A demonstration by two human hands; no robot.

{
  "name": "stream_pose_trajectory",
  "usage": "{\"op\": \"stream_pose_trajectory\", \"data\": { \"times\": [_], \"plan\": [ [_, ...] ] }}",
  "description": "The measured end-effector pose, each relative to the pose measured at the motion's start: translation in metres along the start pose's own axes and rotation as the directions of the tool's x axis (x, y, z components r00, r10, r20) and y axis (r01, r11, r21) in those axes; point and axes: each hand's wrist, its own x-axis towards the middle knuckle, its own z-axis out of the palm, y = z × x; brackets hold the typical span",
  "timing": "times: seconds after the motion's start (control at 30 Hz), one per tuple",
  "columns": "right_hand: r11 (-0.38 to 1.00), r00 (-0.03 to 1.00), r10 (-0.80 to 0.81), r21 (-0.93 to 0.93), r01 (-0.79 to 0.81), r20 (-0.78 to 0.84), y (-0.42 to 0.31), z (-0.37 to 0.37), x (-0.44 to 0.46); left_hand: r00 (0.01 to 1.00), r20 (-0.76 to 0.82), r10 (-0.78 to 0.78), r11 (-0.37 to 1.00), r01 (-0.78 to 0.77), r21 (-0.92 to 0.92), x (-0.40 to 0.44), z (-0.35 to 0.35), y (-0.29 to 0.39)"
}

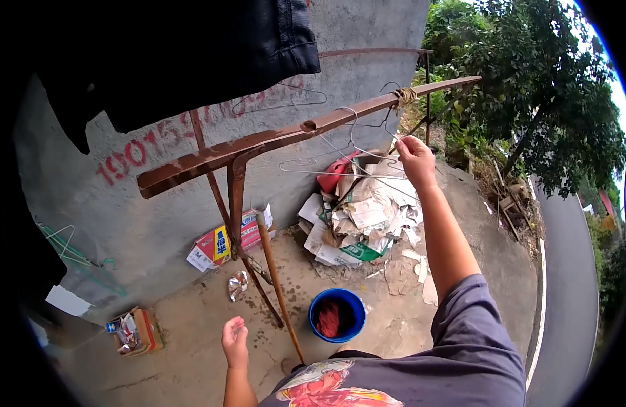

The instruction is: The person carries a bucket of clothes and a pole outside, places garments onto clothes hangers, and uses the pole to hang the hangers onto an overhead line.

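My right hand [417, 161] is raised at the wooden drying rail [272, 141], its fingers pinched on a wire clothes hanger [354, 139]. That hanger's hook is over the rail, near other thin wire hangers. Low at the front, my left hand [235, 343] is empty, with its fingers loosely apart. Below the rail stands a blue bucket [314, 313] with red and dark cloth [330, 319] in it. Black clothing [211, 61] hangs at the upper left.
A wooden pole [279, 288] leans near the rail's support [236, 203]. A heap of flattened cardboard and paper [367, 210] lies by the grey wall [367, 41]. Printed boxes [218, 241] and a small carton [150, 331] stand on the concrete. A road [563, 271] runs along the right.
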Motion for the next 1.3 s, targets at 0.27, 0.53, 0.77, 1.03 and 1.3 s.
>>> {"op": "stream_pose_trajectory", "data": {
  "times": [0.27, 0.53, 0.77, 1.03, 1.3],
  "plan": [
    [0.992, 0.999, 0.050, 0.112, -0.049, -0.008, 0.054, -0.017, -0.032, 0.962, 0.223, 0.157, 0.944, -0.212, 0.251, 0.054, 0.075, -0.009],
    [0.807, 0.929, 0.368, 0.482, -0.342, 0.043, 0.117, -0.064, -0.082, 0.950, 0.296, -0.104, 0.972, 0.035, 0.231, 0.105, 0.134, -0.044],
    [0.700, 0.799, 0.594, 0.428, -0.571, 0.096, 0.234, -0.138, -0.296, 0.790, -0.018, -0.613, 0.460, 0.375, 0.805, -0.044, 0.104, -0.182],
    [0.551, 0.575, 0.807, -0.516, -0.655, 0.133, 0.353, -0.179, -0.454, 0.590, -0.020, -0.807, 0.240, 0.359, 0.902, -0.036, 0.083, -0.251],
    [0.413, 0.184, 0.906, -0.702, -0.580, 0.381, 0.309, -0.108, -0.623, 0.423, 0.001, -0.906, 0.293, 0.624, 0.725, 0.068, 0.222, -0.310]
  ]
}}
